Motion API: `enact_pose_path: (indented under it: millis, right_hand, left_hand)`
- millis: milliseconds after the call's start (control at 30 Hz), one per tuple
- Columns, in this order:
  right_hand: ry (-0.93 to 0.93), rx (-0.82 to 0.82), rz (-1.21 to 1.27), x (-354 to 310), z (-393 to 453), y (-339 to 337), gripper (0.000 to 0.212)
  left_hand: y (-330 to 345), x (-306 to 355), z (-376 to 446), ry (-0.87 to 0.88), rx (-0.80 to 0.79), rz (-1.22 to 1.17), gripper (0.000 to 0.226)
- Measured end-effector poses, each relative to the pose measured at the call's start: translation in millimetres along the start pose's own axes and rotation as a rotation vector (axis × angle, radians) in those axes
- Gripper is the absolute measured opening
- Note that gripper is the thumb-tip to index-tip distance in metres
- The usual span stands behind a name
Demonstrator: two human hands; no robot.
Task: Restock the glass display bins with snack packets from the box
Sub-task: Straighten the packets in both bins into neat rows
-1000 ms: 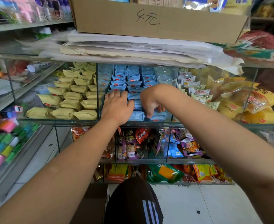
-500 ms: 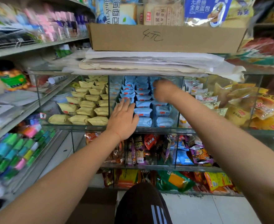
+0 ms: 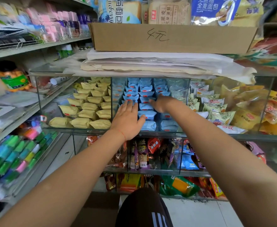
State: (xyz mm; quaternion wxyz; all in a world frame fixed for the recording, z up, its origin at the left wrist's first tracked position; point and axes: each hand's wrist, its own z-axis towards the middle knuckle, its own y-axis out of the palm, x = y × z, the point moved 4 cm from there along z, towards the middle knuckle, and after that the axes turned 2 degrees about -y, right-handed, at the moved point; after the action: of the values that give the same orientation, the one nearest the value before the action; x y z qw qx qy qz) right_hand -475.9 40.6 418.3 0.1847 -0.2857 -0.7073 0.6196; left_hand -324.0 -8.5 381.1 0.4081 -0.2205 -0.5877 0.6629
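Observation:
Rows of light blue snack packets [image 3: 147, 115] fill the middle glass display bin [image 3: 151, 133]. My left hand [image 3: 128, 120] lies flat, fingers spread, on the left column of blue packets near the bin's front. My right hand [image 3: 161, 104] reaches deeper into the same bin, fingers resting on packets in the right-hand rows; whether it grips one I cannot tell. A brown cardboard box [image 3: 100, 210] sits on the floor below, partly hidden by my arm and knee.
Yellow packets [image 3: 88, 108] fill the bin to the left, white and orange bags [image 3: 219, 108] the bins to the right. A marked cardboard box [image 3: 170, 38] rests on stacked paper on the glass top. Lower bins [image 3: 151, 154] hold mixed snacks. Shelves run along the left.
My right hand moved from the front blue packets to deeper in the bin. My left hand stayed on the left column, flattening out. The view tilted up slightly.

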Motion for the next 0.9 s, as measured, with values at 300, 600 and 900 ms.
enact_pose_path:
  millis: [300, 600, 900]
  right_hand:
    - [-0.269, 0.092, 0.051, -55, 39, -4, 0.055]
    - [-0.343, 0.155, 0.058, -60, 59, 1, 0.046]
    - [-0.352, 0.135, 0.18, -51, 72, -2, 0.054]
  left_hand:
    - [8, -2, 2, 0.006, 0.056, -0.001, 0.07]
    - [9, -2, 1, 0.02, 0.097, -0.013, 0.067]
    - [8, -1, 2, 0.019, 0.087, -0.016, 0.068]
